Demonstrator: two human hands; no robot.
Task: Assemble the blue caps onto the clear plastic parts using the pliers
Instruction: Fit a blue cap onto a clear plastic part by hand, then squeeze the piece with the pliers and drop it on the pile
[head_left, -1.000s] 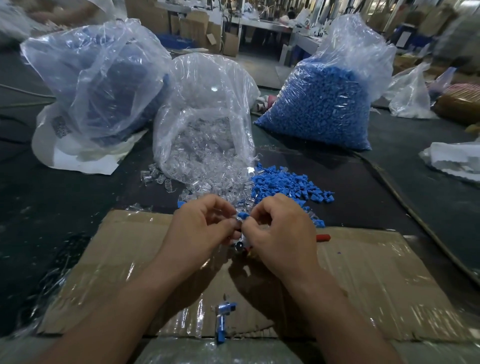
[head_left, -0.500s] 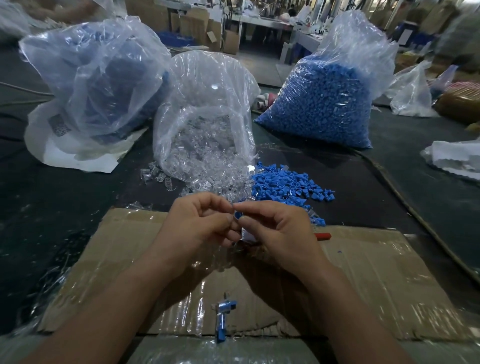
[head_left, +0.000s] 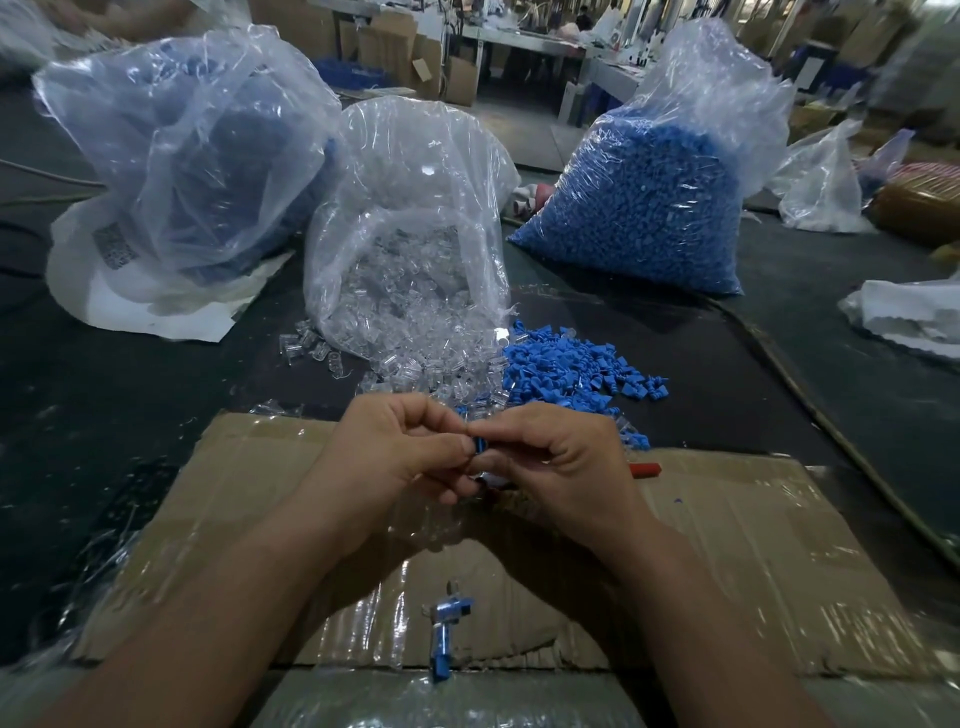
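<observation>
The left hand (head_left: 395, 457) had its fingers curled, pinching the small blue plastic cap (head_left: 479, 446) from one side. The right hand (head_left: 561, 462) pinched that same cap from the other, both just above the taped brown cardboard sheet (head_left: 753, 545). Couldn't tell if a clear part was already under it, the fingers covered that.

Biggest risk imo: tiny slick piece held by fingertips only, so a crooked push could pop it loose into the heaps ahead. The red-handled pliers (head_left: 644, 470) poked out behind the right hand. No idea if they were held or just lying there, and grabbing them one-handed might tilt the cap.

Around it, far left sat a cloudy plastic bag of dark blue stuff (head_left: 182, 145). Next came the open clear bag of clear plastic parts (head_left: 410, 234), spilling out next to a loose pile of blue caps (head_left: 571, 364), then a stuffed bag of blue caps (head_left: 649, 197). A couple of finished blue-and-clear pieces (head_left: 444, 629) lay between the forearms.
</observation>
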